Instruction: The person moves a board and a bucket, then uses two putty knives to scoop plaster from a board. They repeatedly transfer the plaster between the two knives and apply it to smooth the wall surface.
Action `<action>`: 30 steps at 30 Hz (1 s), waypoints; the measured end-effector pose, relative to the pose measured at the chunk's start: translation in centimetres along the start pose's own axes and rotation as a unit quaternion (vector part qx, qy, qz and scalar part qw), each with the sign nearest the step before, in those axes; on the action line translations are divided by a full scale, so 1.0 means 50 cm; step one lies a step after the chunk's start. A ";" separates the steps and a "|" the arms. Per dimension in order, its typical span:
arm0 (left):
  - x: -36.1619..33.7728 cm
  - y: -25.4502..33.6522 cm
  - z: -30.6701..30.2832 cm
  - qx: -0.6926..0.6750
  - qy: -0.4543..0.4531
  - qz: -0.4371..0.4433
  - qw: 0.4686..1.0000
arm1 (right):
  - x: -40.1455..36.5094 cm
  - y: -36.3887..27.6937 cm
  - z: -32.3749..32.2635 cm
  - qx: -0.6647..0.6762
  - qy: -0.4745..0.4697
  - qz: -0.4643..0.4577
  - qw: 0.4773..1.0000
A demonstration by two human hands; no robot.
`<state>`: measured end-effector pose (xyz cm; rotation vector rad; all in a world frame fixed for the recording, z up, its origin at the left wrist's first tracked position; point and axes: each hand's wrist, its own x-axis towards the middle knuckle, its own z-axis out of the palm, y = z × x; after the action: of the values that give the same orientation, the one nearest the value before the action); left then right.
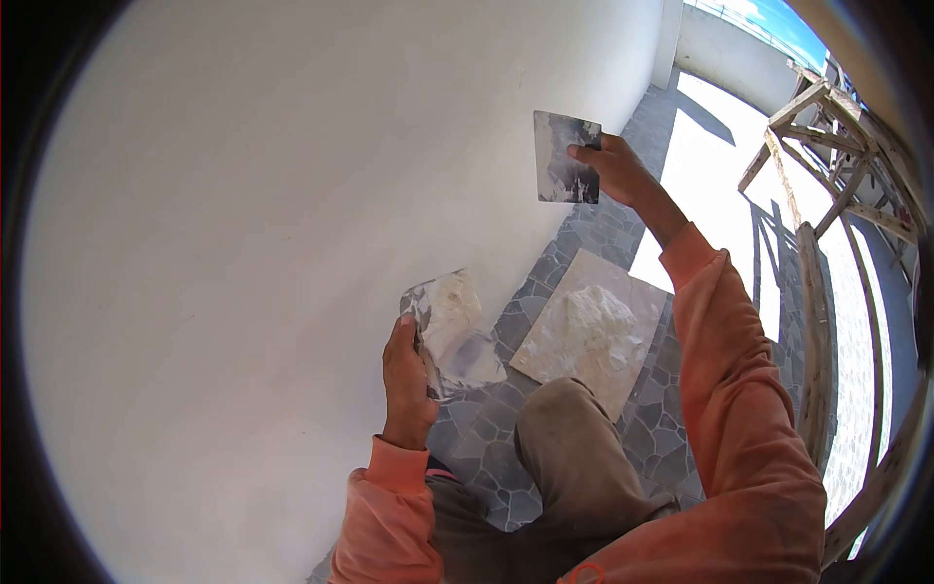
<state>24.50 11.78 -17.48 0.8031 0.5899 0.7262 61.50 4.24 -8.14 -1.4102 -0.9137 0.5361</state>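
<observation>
My right hand (pixel 613 167) is closed around the edge of a flat, smeared metal putty blade (pixel 556 161), thumb on its face, held up beside the white wall (pixel 243 243). Lower and to the left, my left hand (pixel 407 375) grips a second flat plate (pixel 452 336) by its side. Pale putty covers much of that plate's face. Past my knee, a square board (pixel 623 380) lies on the floor with a heap of white putty (pixel 589 321) on it. The fingers behind both plates are hidden.
Grey stone-patterned paving (pixel 486 448) runs along the foot of the wall. To the right stands a wooden trestle or scaffold (pixel 827 136) with long poles (pixel 812 321). My bent knee (pixel 564 419) is close to the board. Bright sunlight falls on the ground beyond.
</observation>
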 end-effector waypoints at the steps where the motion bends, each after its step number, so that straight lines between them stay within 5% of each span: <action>1: 0.002 -0.002 -0.002 -0.001 -0.003 0.000 1.000 | 0.015 0.010 0.000 0.028 -0.002 -0.008 1.000; 8: -0.007 0.013 0.017 0.002 0.005 -0.020 1.000 | 0.083 0.031 0.009 -0.038 0.060 -0.052 0.996; 10: -0.008 0.016 0.021 0.004 0.004 -0.020 1.000 | 0.115 0.019 0.032 -0.116 0.139 -0.057 0.982; 14: -0.011 0.014 0.021 0.004 0.000 -0.025 1.000 | 0.165 -0.007 0.091 -0.272 0.289 -0.141 0.907; 18: -0.012 0.019 0.017 0.003 0.003 -0.034 0.999 | 0.246 0.007 0.114 -0.307 0.342 -0.255 0.851; 19: -0.015 0.021 0.021 0.012 0.003 -0.034 0.999 | 0.258 0.001 0.115 -0.310 0.301 -0.188 0.882; 22: -0.027 0.033 0.023 0.022 0.002 -0.030 0.999 | 0.270 0.008 0.153 -0.345 0.283 -0.233 0.864; 23: -0.029 0.035 0.019 0.018 -0.001 -0.025 1.000 | 0.268 0.004 0.153 -0.342 0.219 -0.173 0.897; 26: -0.022 0.027 0.004 -0.002 -0.007 -0.018 1.000 | 0.240 0.029 0.189 -0.364 0.234 -0.183 0.883; 30: -0.023 0.028 0.006 -0.022 -0.021 -0.021 0.999 | 0.171 0.065 0.151 -0.339 0.139 -0.311 0.877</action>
<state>23.55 11.46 -15.96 0.7620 0.5494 0.6799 61.01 15.95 -10.06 -1.6253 -1.3043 -0.5215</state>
